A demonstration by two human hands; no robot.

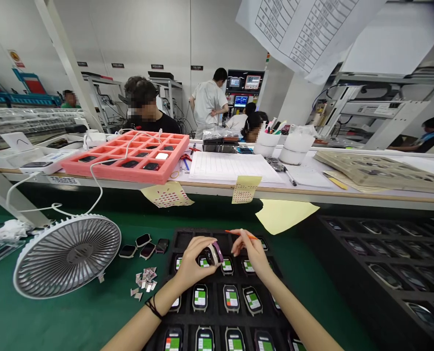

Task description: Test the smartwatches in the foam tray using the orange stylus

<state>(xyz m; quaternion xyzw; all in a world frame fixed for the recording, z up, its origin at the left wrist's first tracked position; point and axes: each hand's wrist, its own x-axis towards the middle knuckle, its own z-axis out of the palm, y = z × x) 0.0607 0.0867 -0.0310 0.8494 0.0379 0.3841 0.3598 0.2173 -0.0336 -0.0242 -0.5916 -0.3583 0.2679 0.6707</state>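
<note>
Left hand [195,261] pinches watch [212,254], right hand [252,253] grips orange stick [239,234]; I'd hold watch steady above tray [184,240].

My left hand [197,261], fingers curled closed, and my right hand [251,253], fingertips pinched, sit close together; forearms [297,317] converge.

Black tray [187,239], green mat [74,317], pink tray [129,173], white fan [67,256].

We see a white fan [68,255] on the green worktop [92,312] and a pink tray [129,157] on the shelf [312,187] behind.
</note>
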